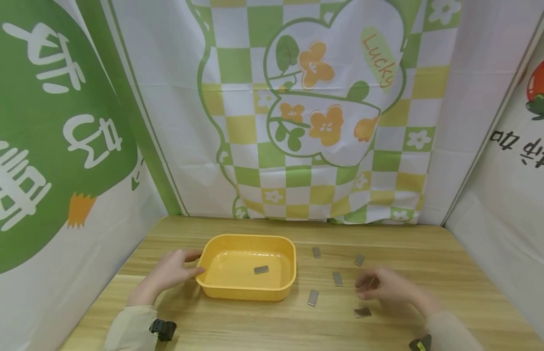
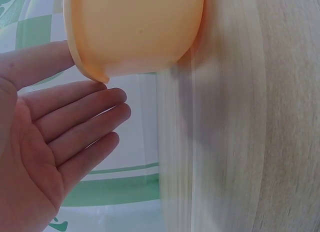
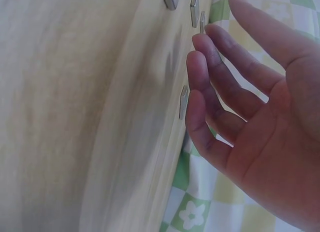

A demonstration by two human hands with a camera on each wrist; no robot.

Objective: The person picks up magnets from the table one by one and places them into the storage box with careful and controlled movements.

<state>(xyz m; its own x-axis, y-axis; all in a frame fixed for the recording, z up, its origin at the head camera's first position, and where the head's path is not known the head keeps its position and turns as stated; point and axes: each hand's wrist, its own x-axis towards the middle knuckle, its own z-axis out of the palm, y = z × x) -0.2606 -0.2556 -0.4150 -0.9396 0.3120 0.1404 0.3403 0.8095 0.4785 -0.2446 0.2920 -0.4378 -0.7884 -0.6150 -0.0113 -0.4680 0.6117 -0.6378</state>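
A yellow plastic box stands on the table, with one small grey rectangular metal piece lying inside it. At its left end is my left hand, thumb over the rim and fingertips at the outside edge. In the left wrist view the fingers are straight and the thumb tip is hidden behind the rim. My right hand hovers over the table at the right, fingers loosely bent, holding nothing. Nearest to it are a metal piece just below and another metal piece to its left.
More metal pieces lie about: one right of the box, one farther back and one beyond the right hand. Printed cloth hangs behind the wooden table, with cloth walls on both sides.
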